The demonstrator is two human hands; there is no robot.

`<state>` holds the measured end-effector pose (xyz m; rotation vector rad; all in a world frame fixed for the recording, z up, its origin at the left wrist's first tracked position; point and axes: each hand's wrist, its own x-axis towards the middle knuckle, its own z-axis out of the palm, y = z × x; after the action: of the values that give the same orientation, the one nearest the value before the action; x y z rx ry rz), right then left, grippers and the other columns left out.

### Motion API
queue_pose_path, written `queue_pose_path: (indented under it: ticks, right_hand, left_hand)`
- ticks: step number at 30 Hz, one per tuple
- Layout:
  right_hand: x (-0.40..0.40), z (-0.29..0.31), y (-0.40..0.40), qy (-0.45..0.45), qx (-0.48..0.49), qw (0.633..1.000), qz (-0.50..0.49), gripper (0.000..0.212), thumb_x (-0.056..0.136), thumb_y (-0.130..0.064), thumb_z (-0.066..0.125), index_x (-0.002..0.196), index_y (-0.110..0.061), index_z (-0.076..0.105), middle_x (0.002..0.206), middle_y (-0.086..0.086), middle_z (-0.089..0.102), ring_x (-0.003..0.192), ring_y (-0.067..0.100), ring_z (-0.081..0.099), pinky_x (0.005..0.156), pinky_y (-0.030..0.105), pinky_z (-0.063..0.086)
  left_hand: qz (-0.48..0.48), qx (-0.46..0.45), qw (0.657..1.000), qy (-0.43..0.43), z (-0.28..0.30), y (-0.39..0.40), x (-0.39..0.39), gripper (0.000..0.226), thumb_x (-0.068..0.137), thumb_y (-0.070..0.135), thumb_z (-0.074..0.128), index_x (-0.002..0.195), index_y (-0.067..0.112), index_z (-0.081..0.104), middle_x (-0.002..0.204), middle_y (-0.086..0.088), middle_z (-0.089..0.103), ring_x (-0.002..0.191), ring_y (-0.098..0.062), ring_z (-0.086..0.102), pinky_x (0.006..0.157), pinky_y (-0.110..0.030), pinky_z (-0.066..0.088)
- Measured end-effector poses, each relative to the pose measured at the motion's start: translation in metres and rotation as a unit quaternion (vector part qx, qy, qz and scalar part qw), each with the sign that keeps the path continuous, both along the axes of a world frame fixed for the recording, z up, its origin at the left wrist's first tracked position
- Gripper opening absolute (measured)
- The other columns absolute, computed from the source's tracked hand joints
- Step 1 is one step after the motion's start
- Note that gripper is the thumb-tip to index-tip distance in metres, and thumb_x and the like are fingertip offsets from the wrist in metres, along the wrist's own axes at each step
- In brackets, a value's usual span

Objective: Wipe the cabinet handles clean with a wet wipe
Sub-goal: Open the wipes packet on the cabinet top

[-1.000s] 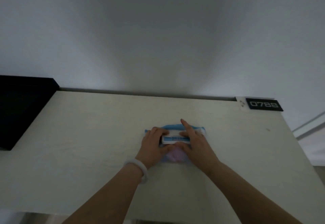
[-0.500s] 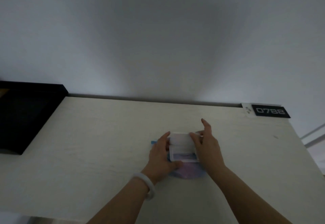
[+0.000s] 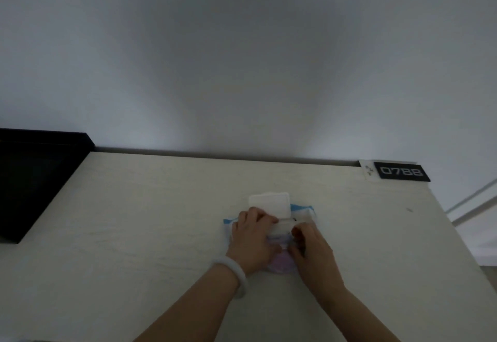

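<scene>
A pale, faintly grained tabletop (image 3: 134,234) stretches under a plain grey wall (image 3: 242,46), with a flat black slab (image 3: 35,180) at its left edge and a black plaque reading 0788 (image 3: 401,171) at the far right corner. Mid-surface lies the soft blue-and-pink wet wipe pack (image 3: 302,211); its rigid white rectangular lid (image 3: 269,204), half raised half a second ago, now stands fully back. The left hand (image 3: 252,237), wearing a smooth pale bangle (image 3: 232,274), presses the pack. The right hand (image 3: 312,247) has dropped to the opening, fingers curled; whether that grip holds a wipe cannot be told.
</scene>
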<state>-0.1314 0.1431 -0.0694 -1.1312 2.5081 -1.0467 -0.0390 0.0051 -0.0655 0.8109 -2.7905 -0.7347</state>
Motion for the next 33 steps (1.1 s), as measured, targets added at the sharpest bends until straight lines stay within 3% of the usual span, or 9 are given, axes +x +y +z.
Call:
queue_pose_path:
  ticks: [5, 9, 14, 17, 19, 21, 25, 29, 33]
  right_hand:
    - [0.002, 0.009, -0.008, -0.06, -0.01, 0.998, -0.023, 0.034, 0.076, 0.003, 0.066, 0.093, -0.024, 0.052, 0.084, -0.004, 0.061, 0.073, 0.005, 0.057, 0.062, 0.003, 0.039]
    - [0.0, 0.013, -0.011, -0.092, -0.023, 0.996, -0.005, 0.039, 0.076, 0.003, 0.068, 0.1, -0.024, 0.052, 0.089, -0.005, 0.065, 0.078, 0.006, 0.06, 0.066, 0.007, 0.045]
    - [-0.002, 0.014, -0.021, -0.155, -0.043, 0.987, -0.004, 0.048, 0.079, 0.005, 0.068, 0.114, -0.023, 0.052, 0.092, -0.007, 0.064, 0.087, 0.011, 0.064, 0.07, 0.01, 0.048]
    - [-0.004, 0.015, -0.022, -0.177, -0.041, 0.983, -0.005, 0.048, 0.082, 0.008, 0.06, 0.119, -0.022, 0.052, 0.097, 0.001, 0.067, 0.09, 0.014, 0.065, 0.077, 0.017, 0.051]
    - [-0.006, 0.016, -0.02, -0.137, -0.027, 0.99, -0.013, 0.044, 0.082, 0.009, 0.053, 0.112, -0.024, 0.052, 0.093, 0.0, 0.066, 0.083, 0.008, 0.061, 0.072, 0.006, 0.044]
    - [-0.008, 0.011, -0.019, -0.05, -0.006, 0.999, 0.003, 0.035, 0.081, 0.006, 0.056, 0.104, -0.021, 0.057, 0.09, -0.002, 0.061, 0.08, 0.009, 0.056, 0.068, 0.008, 0.039]
    - [-0.007, -0.006, -0.022, 0.138, 0.031, 0.984, 0.107, 0.002, 0.08, -0.016, 0.064, 0.079, -0.017, 0.065, 0.082, -0.003, 0.058, 0.081, 0.013, 0.051, 0.068, 0.017, 0.033]
    - [-0.013, 0.001, -0.032, 0.217, 0.05, 0.962, 0.158, 0.016, 0.076, -0.026, 0.057, 0.063, -0.02, 0.066, 0.071, -0.003, 0.057, 0.068, 0.015, 0.059, 0.065, 0.017, 0.035]
    - [-0.018, 0.008, -0.042, 0.212, 0.099, 0.954, 0.189, 0.007, 0.062, -0.024, 0.069, 0.059, -0.018, 0.068, 0.068, 0.0, 0.059, 0.067, 0.018, 0.063, 0.068, 0.019, 0.037]
  left_hand:
    - [0.037, 0.037, 0.996, -0.069, 0.015, 0.002, -0.014, 0.057, 0.07, 0.033, 0.073, 0.123, 0.038, 0.053, 0.125, 0.004, 0.038, 0.119, -0.023, 0.033, 0.097, -0.034, 0.031]
    - [0.059, 0.01, 0.996, -0.058, 0.014, 0.011, -0.015, 0.044, 0.075, 0.041, 0.068, 0.117, 0.036, 0.055, 0.123, 0.003, 0.039, 0.117, -0.024, 0.035, 0.095, -0.037, 0.03]
    - [0.045, -0.025, 0.997, -0.063, 0.008, 0.007, -0.01, 0.05, 0.076, 0.05, 0.066, 0.121, 0.032, 0.054, 0.124, 0.001, 0.04, 0.117, -0.024, 0.037, 0.095, -0.036, 0.03]
    - [0.054, -0.013, 0.998, -0.007, 0.008, 0.009, -0.005, 0.035, 0.081, 0.041, 0.058, 0.111, 0.023, 0.06, 0.117, -0.002, 0.047, 0.11, -0.027, 0.044, 0.091, -0.038, 0.035]
    - [0.093, 0.01, 0.992, 0.087, 0.003, 0.01, 0.0, 0.022, 0.075, 0.027, 0.051, 0.089, 0.015, 0.064, 0.099, -0.008, 0.054, 0.092, -0.031, 0.052, 0.08, -0.04, 0.044]
    - [0.15, 0.044, 0.973, 0.168, -0.005, 0.007, 0.007, 0.015, 0.072, 0.017, 0.047, 0.074, 0.013, 0.061, 0.084, -0.005, 0.052, 0.078, -0.028, 0.052, 0.074, -0.034, 0.042]
    - [0.136, 0.071, 0.976, 0.154, -0.009, -0.003, 0.018, 0.009, 0.076, 0.0, 0.066, 0.078, 0.009, 0.064, 0.083, 0.002, 0.045, 0.079, -0.024, 0.051, 0.072, -0.016, 0.028]
    - [0.106, 0.081, 0.98, 0.146, -0.003, -0.006, 0.02, 0.01, 0.079, 0.0, 0.066, 0.086, 0.008, 0.067, 0.082, 0.009, 0.039, 0.082, -0.014, 0.042, 0.074, -0.014, 0.026]
    - [0.113, 0.087, 0.98, 0.137, -0.003, -0.007, 0.018, 0.013, 0.078, 0.002, 0.065, 0.089, 0.009, 0.068, 0.079, 0.015, 0.034, 0.08, -0.015, 0.045, 0.075, -0.016, 0.031]
